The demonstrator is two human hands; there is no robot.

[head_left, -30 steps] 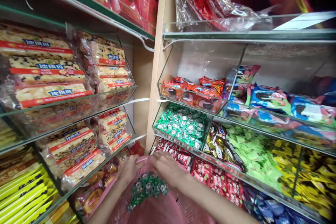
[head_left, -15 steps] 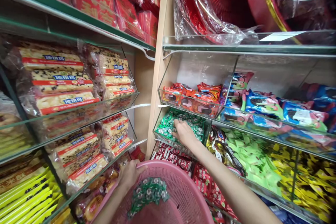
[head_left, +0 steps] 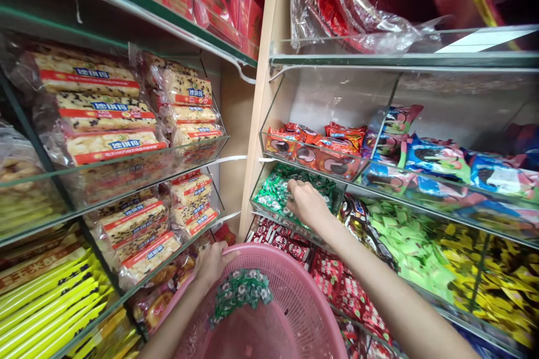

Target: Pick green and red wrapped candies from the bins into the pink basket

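Observation:
My left hand (head_left: 213,263) is closed over the rim of a pink plastic basket (head_left: 311,291) with perforated sides. Inside it, toward the left, lies a clump of green-wrapped candies (head_left: 242,291). Reaching into a clear shelf bin (head_left: 273,210), my right hand (head_left: 309,200) has its fingers bent down among more green-wrapped candies (head_left: 273,188). The back of the hand hides most of what the fingertips grip.
Red-wrapped candies (head_left: 330,277) fill bins below. To the right are light green packets (head_left: 415,241) and yellow ones (head_left: 501,275). Glass shelf edges (head_left: 404,60) jut out above my right hand. Packaged pastry bars (head_left: 118,146) stack on the left shelves.
The view has shifted slightly, so the shelves appear farther right and higher. My right hand stays in the green candy bin, and my left keeps hold of the basket.

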